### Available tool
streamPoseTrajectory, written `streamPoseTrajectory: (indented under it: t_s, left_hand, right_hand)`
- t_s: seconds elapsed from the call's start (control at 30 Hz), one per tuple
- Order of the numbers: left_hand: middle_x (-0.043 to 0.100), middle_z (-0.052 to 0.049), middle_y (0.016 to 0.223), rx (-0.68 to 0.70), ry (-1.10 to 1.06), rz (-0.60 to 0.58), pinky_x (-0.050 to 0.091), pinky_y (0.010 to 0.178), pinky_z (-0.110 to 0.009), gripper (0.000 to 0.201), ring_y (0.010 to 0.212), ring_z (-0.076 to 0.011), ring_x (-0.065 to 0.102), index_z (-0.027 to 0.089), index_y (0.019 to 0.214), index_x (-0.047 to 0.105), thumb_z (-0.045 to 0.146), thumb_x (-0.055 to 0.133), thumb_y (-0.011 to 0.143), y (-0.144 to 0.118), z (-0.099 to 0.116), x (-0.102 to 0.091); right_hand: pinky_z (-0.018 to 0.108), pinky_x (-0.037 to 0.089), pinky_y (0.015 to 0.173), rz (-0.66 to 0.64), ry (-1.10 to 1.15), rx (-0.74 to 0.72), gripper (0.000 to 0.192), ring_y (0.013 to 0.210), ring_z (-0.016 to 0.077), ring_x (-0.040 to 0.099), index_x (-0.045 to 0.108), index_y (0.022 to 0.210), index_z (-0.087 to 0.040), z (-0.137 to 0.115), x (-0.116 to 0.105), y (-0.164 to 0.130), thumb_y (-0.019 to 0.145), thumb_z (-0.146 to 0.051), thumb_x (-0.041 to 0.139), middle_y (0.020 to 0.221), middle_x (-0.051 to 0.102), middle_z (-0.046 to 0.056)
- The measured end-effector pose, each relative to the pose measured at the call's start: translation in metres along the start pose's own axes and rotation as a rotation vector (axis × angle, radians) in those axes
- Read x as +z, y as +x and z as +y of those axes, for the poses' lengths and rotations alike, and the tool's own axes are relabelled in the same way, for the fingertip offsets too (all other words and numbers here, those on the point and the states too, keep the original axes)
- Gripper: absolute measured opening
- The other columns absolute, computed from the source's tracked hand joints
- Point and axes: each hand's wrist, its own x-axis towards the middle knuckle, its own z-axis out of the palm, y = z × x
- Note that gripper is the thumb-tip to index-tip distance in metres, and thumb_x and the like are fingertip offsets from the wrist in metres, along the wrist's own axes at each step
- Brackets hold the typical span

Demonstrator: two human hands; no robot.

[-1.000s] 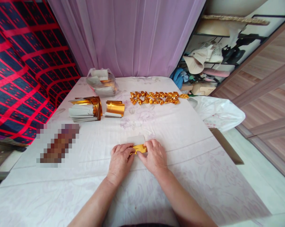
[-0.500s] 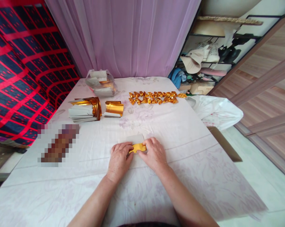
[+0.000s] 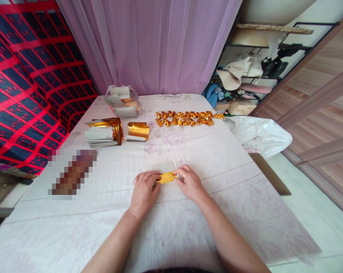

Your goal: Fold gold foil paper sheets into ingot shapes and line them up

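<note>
A: Using the gold strip (image 3: pixel 166 177) as ref pt. Containers?

B: Clear bag (image 3: pixel 114 104), beyond & left of strip, w/ pale + gold sheets (image 3: pixel 121 92) inside. White bag (image 3: pixel 264 136), beyond & well right of strip, past the edge of the bench (image 3: pixel 111 163); can't tell contents.

A: Strip itself?

B: Near side of bench, btwn L hand (image 3: pixel 145 188) & R hand (image 3: pixel 191 183). L fingers clamped on its left end, R thumb + fingers pinching its right end. Pale flap (image 3: pixel 164 166) just beyond strip; can't tell if attached.

A: Rest of surface?

B: Floral cloth (image 3: pixel 231 204) under strip. Big stack (image 3: pixel 116 129) & small stack (image 3: pixel 139 131) of gold-faced sheets beyond-left of strip. Folded gold pcs (image 3: pixel 185 118) in rows, beyond & a bit right. Pixelated patch (image 3: pixel 71 172), well left; can't ID.

A: Room?

B: Purple curtain (image 3: pixel 160 45) straight beyond strip, plaid fabric (image 3: pixel 26 76) far left, rack (image 3: pixel 251 46) w/ cap (image 3: pixel 231 74) beyond-right, wood panels (image 3: pixel 316 110) far right of strip.
</note>
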Motion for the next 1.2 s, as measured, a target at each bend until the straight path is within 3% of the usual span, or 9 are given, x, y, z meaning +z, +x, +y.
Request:
streamPoseTrajectory:
  t_s: [0.3,0.43,0.57,0.93,1.2]
  left_hand:
    - [0.068,-0.004,0.116,-0.011,-0.001,0.015,0.042,0.097,-0.044,0.023,0.108,-0.0234,0.06,0.024,0.095,0.069,0.012,0.055,0.081,0.0,-0.002,0.001]
    - [0.066,-0.006,0.112,-0.063,0.127,0.003,0.041,0.091,-0.043,0.01,0.105,-0.0256,0.058,0.023,0.091,0.064,0.029,0.064,0.083,0.004,0.013,0.001]
    - [0.064,-0.007,0.101,-0.122,0.269,0.051,0.041,0.084,-0.043,0.022,0.095,-0.0266,0.056,0.02,0.083,0.06,0.041,0.068,0.081,0.009,0.025,0.007]
    - [0.061,-0.006,0.112,-0.131,0.221,0.06,0.041,0.088,-0.042,0.008,0.104,-0.0265,0.053,0.022,0.088,0.063,0.029,0.064,0.083,0.006,0.016,0.007]
    - [0.06,-0.008,0.118,-0.096,0.152,0.049,0.042,0.095,-0.045,0.012,0.109,-0.0265,0.054,0.022,0.094,0.064,0.022,0.057,0.085,0.004,0.009,0.003]
  right_hand:
    - [0.03,0.049,0.082,0.021,0.068,-0.034,0.028,0.089,0.0162,0.061,0.068,0.094,-0.024,0.01,0.003,0.0,0.074,-0.005,0.06,0.099,0.061,0.003]
    - [0.03,0.049,0.081,0.028,0.044,-0.036,0.027,0.088,0.0159,0.061,0.068,0.094,-0.024,0.009,0.003,-0.001,0.075,-0.007,0.06,0.099,0.062,0.003]
    - [0.03,0.049,0.082,0.041,0.027,-0.039,0.025,0.09,0.0162,0.061,0.068,0.094,-0.024,0.009,0.004,-0.002,0.076,-0.008,0.059,0.099,0.062,0.003]
    - [0.03,0.049,0.085,0.04,0.045,-0.051,0.026,0.092,0.0163,0.062,0.069,0.097,-0.024,0.011,0.006,-0.001,0.078,-0.009,0.059,0.101,0.063,0.003]
    - [0.032,0.049,0.085,0.033,0.052,-0.054,0.025,0.092,0.0174,0.063,0.069,0.096,-0.023,0.011,0.005,-0.001,0.079,-0.008,0.058,0.101,0.063,0.004]
